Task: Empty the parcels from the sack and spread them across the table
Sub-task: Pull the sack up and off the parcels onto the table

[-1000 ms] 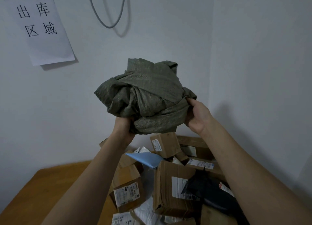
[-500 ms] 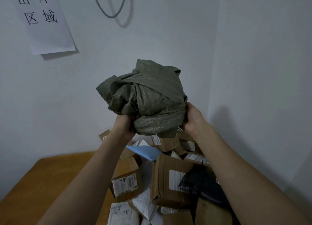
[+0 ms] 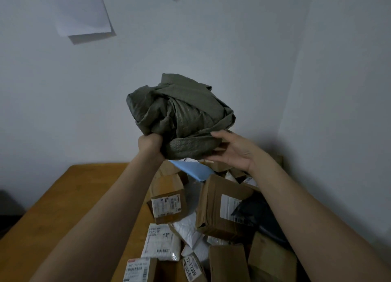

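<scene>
The olive-green woven sack (image 3: 179, 114) is crumpled into a ball and held up in front of the wall. My left hand (image 3: 150, 143) grips its lower left folds in a fist. My right hand (image 3: 232, 149) cups its lower right side, thumb on top and fingers underneath. Below the sack lies a heap of parcels on the wooden table (image 3: 63, 207): a small labelled carton (image 3: 168, 203), a larger carton (image 3: 220, 205), a blue mailer (image 3: 192, 168), a white bagged parcel (image 3: 160, 241) and a black poly bag (image 3: 256, 214).
The heap fills the table's right side against the corner of two white walls. A paper sign (image 3: 82, 9) hangs high on the far wall. The table's left edge drops to a dark floor (image 3: 8, 210).
The sack and both hands have come lower in the view. My right hand has loosened from a tight grip at the sack's side to a looser hold under its lower edge.
</scene>
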